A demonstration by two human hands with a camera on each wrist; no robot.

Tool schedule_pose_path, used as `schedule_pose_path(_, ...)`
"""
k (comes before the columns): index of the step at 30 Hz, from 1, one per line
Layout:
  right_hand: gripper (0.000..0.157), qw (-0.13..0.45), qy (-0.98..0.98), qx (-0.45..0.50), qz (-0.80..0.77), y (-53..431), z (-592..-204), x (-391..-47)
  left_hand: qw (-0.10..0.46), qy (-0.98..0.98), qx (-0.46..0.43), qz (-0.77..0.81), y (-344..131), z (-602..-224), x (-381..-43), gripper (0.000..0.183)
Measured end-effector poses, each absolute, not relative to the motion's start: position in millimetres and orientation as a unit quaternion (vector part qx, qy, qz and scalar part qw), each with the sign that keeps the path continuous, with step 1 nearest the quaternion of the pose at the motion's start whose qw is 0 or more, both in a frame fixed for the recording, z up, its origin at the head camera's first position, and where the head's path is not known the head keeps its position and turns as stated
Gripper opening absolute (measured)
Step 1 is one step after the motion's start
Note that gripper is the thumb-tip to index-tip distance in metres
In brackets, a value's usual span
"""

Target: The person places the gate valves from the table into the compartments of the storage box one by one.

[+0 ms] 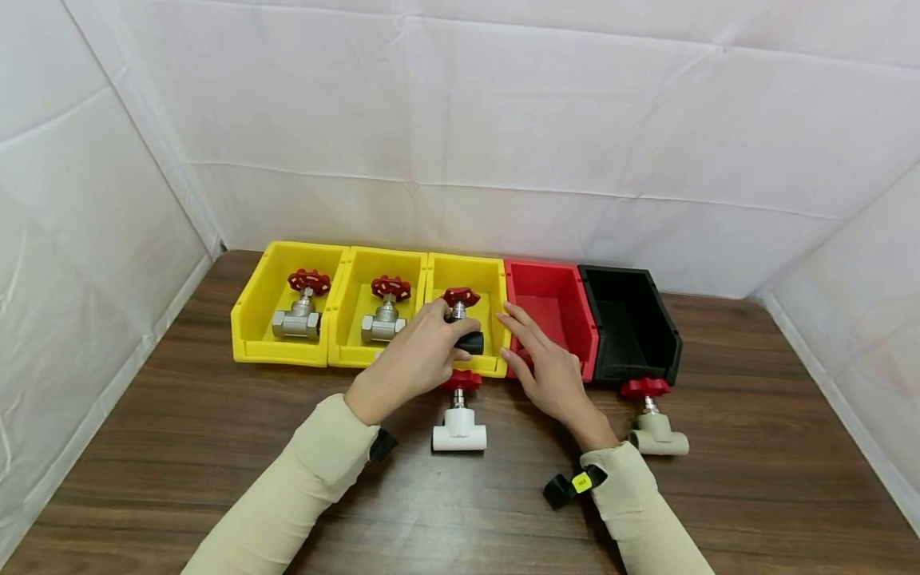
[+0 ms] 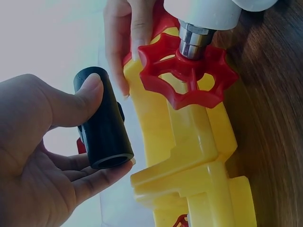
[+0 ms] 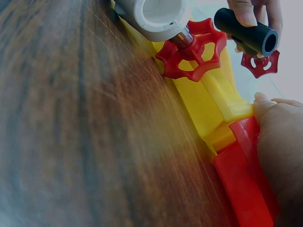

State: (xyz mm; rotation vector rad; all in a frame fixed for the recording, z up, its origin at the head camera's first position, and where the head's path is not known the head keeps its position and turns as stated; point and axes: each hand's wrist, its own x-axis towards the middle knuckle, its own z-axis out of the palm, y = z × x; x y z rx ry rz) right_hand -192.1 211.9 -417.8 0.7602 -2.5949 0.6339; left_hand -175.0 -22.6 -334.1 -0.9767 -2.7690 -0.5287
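Observation:
My left hand (image 1: 413, 351) grips a black valve (image 2: 105, 125) by its tube-shaped body, thumb on one side and fingers on the other. The valve, topped by a red handwheel (image 1: 461, 297), is over the third yellow bin (image 1: 496, 279) from the left. My right hand (image 1: 549, 371) touches that bin's right rim, beside the red bin (image 1: 549, 275), with its fingers extended. On the table in front of the third yellow bin lies a white valve (image 1: 460, 431) with a red handwheel (image 2: 189, 75).
Silver valves (image 1: 296, 319) with red handwheels lie in the two left yellow bins (image 1: 247, 319), one in each. A black bin (image 1: 664, 335) ends the row at right, with a beige valve (image 1: 657, 435) before it. White sheeting (image 1: 460, 120) hangs behind the wooden table (image 1: 251, 447).

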Motion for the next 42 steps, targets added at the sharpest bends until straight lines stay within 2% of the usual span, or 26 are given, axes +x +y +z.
schedule_pose_path(9,0.06,0.179,-0.92,0.267,0.224,211,-418,-192,0.096,-0.925,-0.335,-0.153,-15,-338,-186,0.035)
schedule_pose_path(19,0.061,0.18,-0.921,0.265,0.22,213,-419,-193,0.053,-0.936,-0.323,-0.131,-5,-342,-200,0.033)
schedule_pose_path(42,0.062,0.182,-0.919,0.269,0.225,212,-419,-193,0.03,-0.955,-0.284,-0.072,15,-355,-217,0.031)
